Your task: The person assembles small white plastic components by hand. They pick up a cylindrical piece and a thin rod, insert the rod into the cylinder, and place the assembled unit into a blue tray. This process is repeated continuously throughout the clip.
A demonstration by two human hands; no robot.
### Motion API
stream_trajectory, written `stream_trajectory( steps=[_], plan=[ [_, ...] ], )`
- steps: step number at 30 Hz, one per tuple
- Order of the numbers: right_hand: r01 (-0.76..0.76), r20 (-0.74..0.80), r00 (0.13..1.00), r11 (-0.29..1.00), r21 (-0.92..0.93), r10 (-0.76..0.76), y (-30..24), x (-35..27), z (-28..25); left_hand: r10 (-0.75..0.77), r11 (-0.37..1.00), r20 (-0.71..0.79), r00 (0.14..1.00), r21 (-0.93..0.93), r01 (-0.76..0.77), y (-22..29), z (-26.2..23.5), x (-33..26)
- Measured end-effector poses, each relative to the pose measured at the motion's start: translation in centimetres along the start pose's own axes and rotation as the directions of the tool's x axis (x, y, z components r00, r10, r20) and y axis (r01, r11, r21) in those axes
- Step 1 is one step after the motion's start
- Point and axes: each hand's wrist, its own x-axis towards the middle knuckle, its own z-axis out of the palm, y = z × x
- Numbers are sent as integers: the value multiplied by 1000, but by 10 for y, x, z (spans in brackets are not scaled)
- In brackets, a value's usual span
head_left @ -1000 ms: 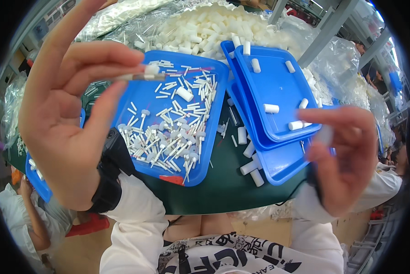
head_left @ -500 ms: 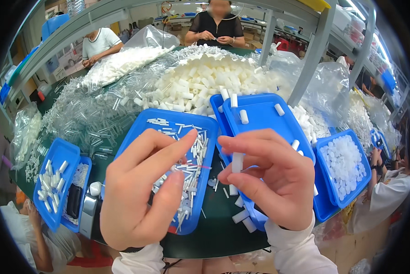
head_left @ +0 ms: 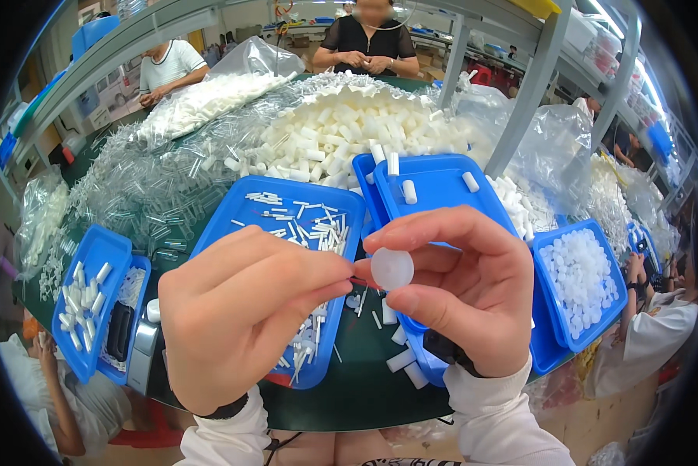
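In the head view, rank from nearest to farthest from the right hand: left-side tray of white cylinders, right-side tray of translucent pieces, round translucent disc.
1. Translucent disc, held by the right hand.
2. Tray of translucent pieces, to the hand's right.
3. Tray of white cylinders, at far left.

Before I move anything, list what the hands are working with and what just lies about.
Likely in use:
- disc, in the right hand's grip
- sticks, just beyond the left hand, whose contents are hidden
- loose discs at right, similar-looking

Probably lying about:
- plastic bag
- black object at left
- silver object beside it
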Motion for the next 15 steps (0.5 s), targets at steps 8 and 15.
stream_trajectory(
  steps=[8, 15],
  plan=[
    [11, -8, 1000, 996, -91, -11, 0, 2, 5, -39, 993, -62, 997, 113, 46, 6, 3, -2],
    [33, -7, 999, 987, -158, -34, 1, 2, 5, -69, 984, 5, 998, 163, 67, 13, -2, -3]
  ],
)
